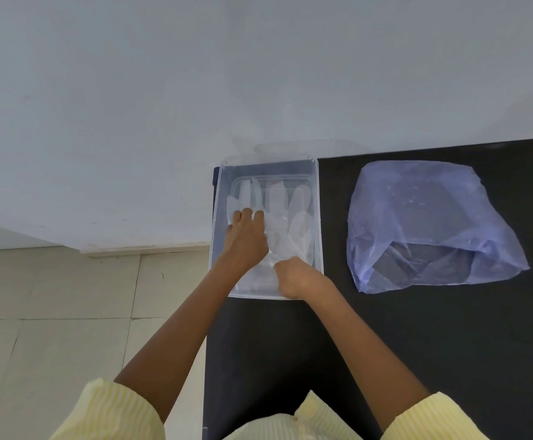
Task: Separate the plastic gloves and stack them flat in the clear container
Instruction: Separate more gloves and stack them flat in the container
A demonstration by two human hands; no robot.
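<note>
Our left hand (246, 239) presses flat, fingers spread, on the glove (285, 214) in the container (317, 198); right hand (292, 277) pinches its cuff.

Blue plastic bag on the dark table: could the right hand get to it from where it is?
Probably yes. The right hand is in the clear container, and only bare dark table lies between it and the blue plastic bag; nothing blocks the way.

Hidden and cut off

Left hand (246, 239) covers part of the gloves (285, 214) in the clear container (317, 217); glove count unreadable. Right of the container, blue bag (430, 223) contents indistinct. Sleeves (112, 414) cropped.
</note>
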